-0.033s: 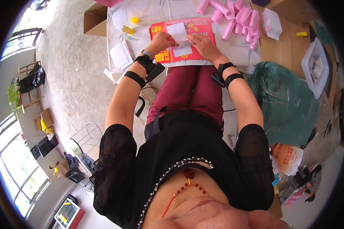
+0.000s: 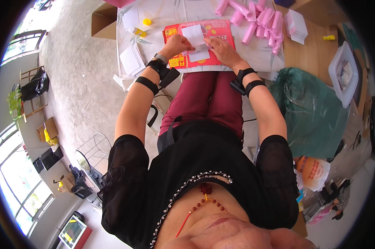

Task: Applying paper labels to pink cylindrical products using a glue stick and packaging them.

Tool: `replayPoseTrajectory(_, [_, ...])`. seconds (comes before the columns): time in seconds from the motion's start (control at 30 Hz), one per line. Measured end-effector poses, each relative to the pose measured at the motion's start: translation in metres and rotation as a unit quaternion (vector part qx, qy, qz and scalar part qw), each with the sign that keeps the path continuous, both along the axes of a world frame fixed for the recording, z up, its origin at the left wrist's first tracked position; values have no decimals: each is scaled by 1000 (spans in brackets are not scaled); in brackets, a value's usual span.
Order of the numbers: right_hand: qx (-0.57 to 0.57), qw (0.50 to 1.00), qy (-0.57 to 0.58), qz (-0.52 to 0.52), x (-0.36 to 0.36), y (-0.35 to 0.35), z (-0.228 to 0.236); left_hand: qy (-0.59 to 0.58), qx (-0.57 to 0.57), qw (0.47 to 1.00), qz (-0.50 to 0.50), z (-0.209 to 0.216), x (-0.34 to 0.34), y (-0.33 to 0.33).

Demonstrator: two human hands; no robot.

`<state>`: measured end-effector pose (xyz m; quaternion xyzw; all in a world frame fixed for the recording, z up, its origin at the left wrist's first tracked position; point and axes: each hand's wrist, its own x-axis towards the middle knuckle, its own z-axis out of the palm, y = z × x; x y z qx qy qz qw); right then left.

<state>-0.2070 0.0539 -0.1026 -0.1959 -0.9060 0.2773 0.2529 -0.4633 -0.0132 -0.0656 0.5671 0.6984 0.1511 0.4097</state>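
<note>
Currently, fingers of the left hand (image 2: pixel 177 45) drawn together, pinching the left end of a clear strip (image 2: pixel 200 49); those of the right hand (image 2: pixel 221 49) closed on its right end. Strip spans the gap between both sets of fingertips, across white paper (image 2: pixel 193 34). Strip see-through, faintly glossy; finer detail too small to tell. Paper plain, showing above and below it. Both over a red-and-yellow printed sheet (image 2: pixel 223 36). Tabletop (image 2: pixel 260 59) edge just below that sheet. White cards (image 2: pixel 131 60) near the left wrist, small yellow-and-white bottle (image 2: pixel 138 32) beyond. Rightward, pale tabletop showing between right hand and pink rolls (image 2: pixel 265 21); white stack (image 2: pixel 295 25) farther out.
</note>
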Motion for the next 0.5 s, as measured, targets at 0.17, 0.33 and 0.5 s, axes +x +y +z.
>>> replayPoseTrajectory(0.17, [27,1000,4,0,2,1,0,-3,-15,1000,-4,-4,-2,8])
replayPoseTrajectory(0.33, [26,1000,-11,9,3,-2,8,-11,-4,1000,0,-11,-9,11])
replayPoseTrajectory(0.5, [18,1000,-2,-13,3,-1,22,15,-11,999,-30,-15,-8,18])
